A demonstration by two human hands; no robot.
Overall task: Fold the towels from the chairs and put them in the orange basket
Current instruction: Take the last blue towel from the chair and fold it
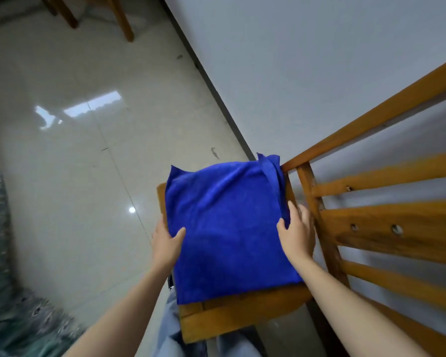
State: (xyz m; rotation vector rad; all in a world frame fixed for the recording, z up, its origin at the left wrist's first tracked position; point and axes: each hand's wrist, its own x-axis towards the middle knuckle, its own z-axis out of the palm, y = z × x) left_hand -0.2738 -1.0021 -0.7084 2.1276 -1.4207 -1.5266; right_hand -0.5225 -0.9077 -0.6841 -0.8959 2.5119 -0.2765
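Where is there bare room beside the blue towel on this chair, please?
A near strip of the wooden chair seat, below the folded blue towel, is bare. The right hand crowds the gap by the slatted backrest; the left hand grips the opposite edge.

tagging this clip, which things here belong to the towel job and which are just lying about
Job: blue towel, wooden chair under it, left hand, right hand.
Just around: far chair legs, teal patterned cloth.
No orange basket in view.

One towel [229, 228], one chair [242, 318], two hands, left hand [165, 243] and right hand [298, 233], three other wooden legs [122, 21].
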